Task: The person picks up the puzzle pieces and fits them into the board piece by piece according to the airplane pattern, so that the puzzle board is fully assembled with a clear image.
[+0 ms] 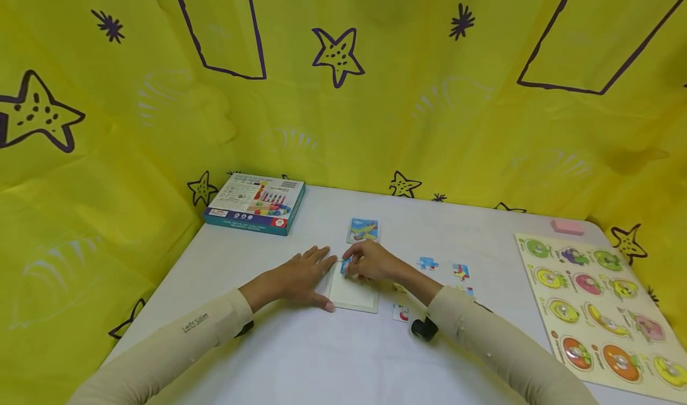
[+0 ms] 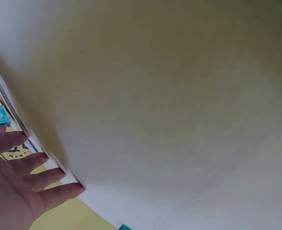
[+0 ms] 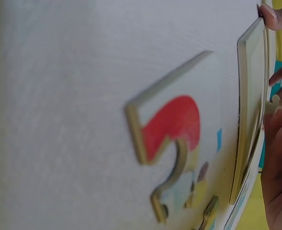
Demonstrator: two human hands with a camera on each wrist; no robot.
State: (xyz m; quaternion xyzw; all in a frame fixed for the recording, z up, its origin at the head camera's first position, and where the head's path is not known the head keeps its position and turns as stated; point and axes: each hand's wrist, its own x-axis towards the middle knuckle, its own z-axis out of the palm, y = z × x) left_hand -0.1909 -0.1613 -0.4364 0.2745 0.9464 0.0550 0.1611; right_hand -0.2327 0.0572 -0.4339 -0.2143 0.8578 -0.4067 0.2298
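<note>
A shallow cream puzzle tray (image 1: 354, 294) lies on the table, also visible edge-on in the right wrist view. My left hand (image 1: 300, 277) rests at its left side, fingers spread and straight, thumb by the lower left corner. Over the tray's upper left corner, my right hand (image 1: 373, 260) pinches a blue puzzle piece (image 1: 345, 266) between thumb and fingers. Just beyond the tray is a small picture card (image 1: 363, 230), blue with a yellow figure. Loose puzzle pieces lie to the right, including a blue one (image 1: 427, 263) and one with a red patch (image 3: 174, 124).
A flat box (image 1: 254, 204) with teal sides stands at the back left. At the right lies a fruit-picture board (image 1: 596, 309), with a pink block (image 1: 567, 226) behind it. Near my right wrist is a dark object (image 1: 424, 329). A yellow curtain (image 1: 343, 124) hangs behind the table.
</note>
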